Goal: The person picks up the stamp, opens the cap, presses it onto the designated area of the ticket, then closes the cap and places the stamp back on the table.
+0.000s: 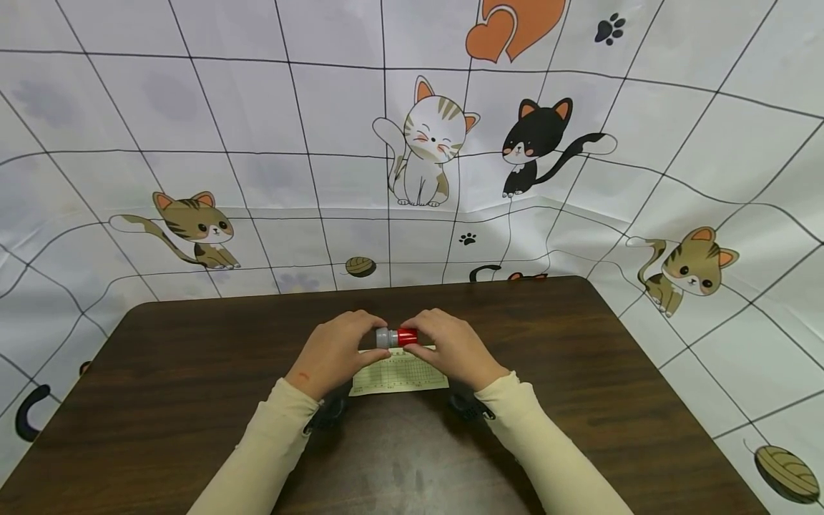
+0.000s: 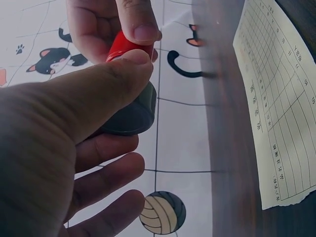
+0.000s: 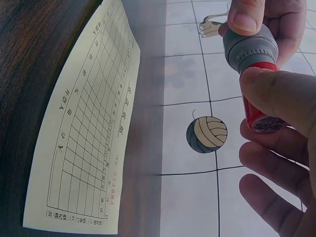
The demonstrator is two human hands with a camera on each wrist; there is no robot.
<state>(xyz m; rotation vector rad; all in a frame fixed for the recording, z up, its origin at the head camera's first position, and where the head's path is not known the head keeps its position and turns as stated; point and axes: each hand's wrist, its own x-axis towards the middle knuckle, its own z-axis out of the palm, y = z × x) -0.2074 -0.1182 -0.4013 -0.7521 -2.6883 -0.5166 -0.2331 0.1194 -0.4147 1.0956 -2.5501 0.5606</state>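
A small round stamp, with a grey end and a red end, is held level above the table between both hands. My left hand pinches the grey part between thumb and forefinger. On the red part, my right hand has its thumb and forefinger. A patterned face shows at the red end in the right wrist view. Just under the stamp lies a pale yellow printed receipt slip with a ruled grid. Both hands' other fingers are loosely bent, off the stamp.
The dark brown wooden table has its far edge against a white sheet with grid lines and cartoon cats. Dark wrist devices sit under both cream sleeves.
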